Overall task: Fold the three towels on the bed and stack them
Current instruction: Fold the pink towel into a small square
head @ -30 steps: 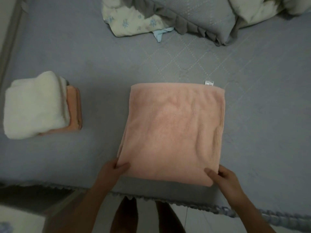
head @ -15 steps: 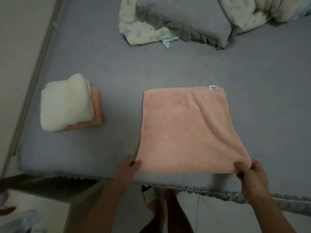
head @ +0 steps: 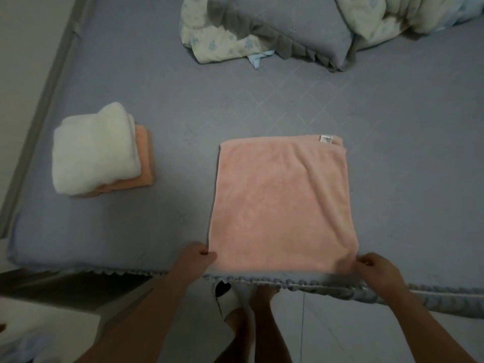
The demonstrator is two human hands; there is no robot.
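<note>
A pink towel (head: 282,203) lies flat on the grey-blue bed (head: 235,106) as a folded square, with a white label at its far right corner. My left hand (head: 195,260) pinches its near left corner. My right hand (head: 377,269) pinches its near right corner. To the left a folded white towel (head: 91,150) sits on top of a folded orange towel (head: 145,163) in a small stack.
A grey ruffled pillow (head: 285,24) and a floral blanket (head: 217,40) lie at the far side of the bed. The bed's near edge with its ruffled trim (head: 288,280) runs just behind my hands. A wall and bed frame (head: 39,113) border the left.
The towel's near edge has been drawn toward the bed's edge and squared; my right hand moved inward with its corner. The view shifted, so the stack and pillow appear further right.
</note>
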